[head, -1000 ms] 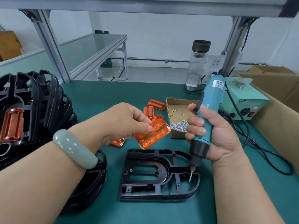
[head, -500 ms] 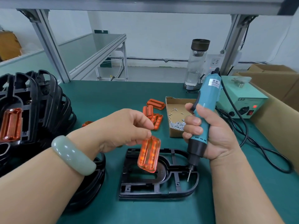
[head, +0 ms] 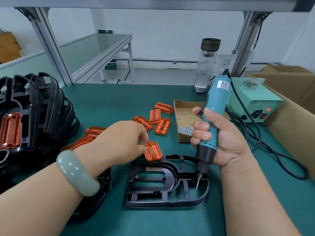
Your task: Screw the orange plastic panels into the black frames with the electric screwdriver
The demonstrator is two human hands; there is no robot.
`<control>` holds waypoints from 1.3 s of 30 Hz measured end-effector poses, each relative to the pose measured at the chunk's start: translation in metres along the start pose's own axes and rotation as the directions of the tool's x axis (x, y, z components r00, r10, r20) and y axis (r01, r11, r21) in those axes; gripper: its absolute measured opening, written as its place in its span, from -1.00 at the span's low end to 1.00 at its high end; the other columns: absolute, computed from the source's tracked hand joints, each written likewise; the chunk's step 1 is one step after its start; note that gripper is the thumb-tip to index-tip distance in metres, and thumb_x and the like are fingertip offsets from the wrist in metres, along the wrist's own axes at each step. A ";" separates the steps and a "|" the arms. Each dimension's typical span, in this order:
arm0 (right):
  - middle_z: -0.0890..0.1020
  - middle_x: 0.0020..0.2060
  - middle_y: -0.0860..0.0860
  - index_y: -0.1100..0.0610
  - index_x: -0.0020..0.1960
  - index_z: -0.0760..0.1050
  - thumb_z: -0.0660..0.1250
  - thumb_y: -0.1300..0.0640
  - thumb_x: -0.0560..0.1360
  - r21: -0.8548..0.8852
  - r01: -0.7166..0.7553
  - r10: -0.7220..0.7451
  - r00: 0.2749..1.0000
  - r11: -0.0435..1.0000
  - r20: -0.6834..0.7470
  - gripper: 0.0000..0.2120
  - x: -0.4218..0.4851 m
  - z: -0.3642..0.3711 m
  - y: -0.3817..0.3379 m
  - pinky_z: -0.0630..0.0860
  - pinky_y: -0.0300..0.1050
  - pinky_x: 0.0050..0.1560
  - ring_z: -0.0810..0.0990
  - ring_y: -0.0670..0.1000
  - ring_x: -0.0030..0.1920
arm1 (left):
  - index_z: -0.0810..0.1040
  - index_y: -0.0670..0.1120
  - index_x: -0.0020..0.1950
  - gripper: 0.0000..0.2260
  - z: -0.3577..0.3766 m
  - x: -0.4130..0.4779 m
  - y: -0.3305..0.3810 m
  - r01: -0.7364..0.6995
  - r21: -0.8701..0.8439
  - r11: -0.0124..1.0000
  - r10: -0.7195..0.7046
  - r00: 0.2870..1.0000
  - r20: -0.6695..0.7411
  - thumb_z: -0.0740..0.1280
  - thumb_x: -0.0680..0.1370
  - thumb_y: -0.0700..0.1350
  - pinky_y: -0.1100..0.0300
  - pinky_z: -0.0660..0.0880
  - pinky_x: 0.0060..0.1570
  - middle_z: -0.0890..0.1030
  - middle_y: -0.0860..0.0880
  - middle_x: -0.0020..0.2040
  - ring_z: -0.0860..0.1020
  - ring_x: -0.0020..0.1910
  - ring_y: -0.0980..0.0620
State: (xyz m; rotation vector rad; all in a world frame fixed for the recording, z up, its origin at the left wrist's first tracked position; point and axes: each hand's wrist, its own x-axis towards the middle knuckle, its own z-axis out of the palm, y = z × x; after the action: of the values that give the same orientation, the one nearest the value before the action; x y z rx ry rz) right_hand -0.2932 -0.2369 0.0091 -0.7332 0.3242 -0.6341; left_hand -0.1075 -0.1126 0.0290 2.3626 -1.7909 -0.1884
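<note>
Left hand [head: 122, 142] moved farther away, orange panel [head: 152, 150] now at far rim of black frame [head: 167, 200]

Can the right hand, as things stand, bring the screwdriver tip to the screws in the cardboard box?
Probably yes. The cardboard box is open on top, just beyond the right hand and its screwdriver, and nothing covers the screws. The left hand, pinching an orange panel, is off to the left.

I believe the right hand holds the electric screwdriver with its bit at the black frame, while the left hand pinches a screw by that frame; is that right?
Not quite: the head view shows the left hand pinching an orange panel, not a screw. The rest stands: the right hand holds the electric screwdriver, bit at the black frame.
</note>
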 end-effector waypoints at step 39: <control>0.41 -0.50 -0.06 0.13 -0.12 0.57 0.50 0.07 0.25 0.019 -0.002 0.001 0.999 1.000 0.040 -0.75 -0.001 0.003 0.003 0.46 -0.26 -0.48 0.39 -0.12 -0.60 | 0.52 0.15 0.16 -0.67 0.010 -0.034 0.016 -0.305 0.062 0.950 0.285 0.934 0.216 0.38 0.44 0.20 0.19 0.42 0.04 0.43 0.14 0.08 0.49 0.01 0.09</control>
State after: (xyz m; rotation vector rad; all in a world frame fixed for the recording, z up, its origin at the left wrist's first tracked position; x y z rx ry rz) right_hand -0.2909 -0.2330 0.0092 -0.7261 0.2811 -0.6198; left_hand -0.1338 -0.0845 0.0223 2.1620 -2.2727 -0.3215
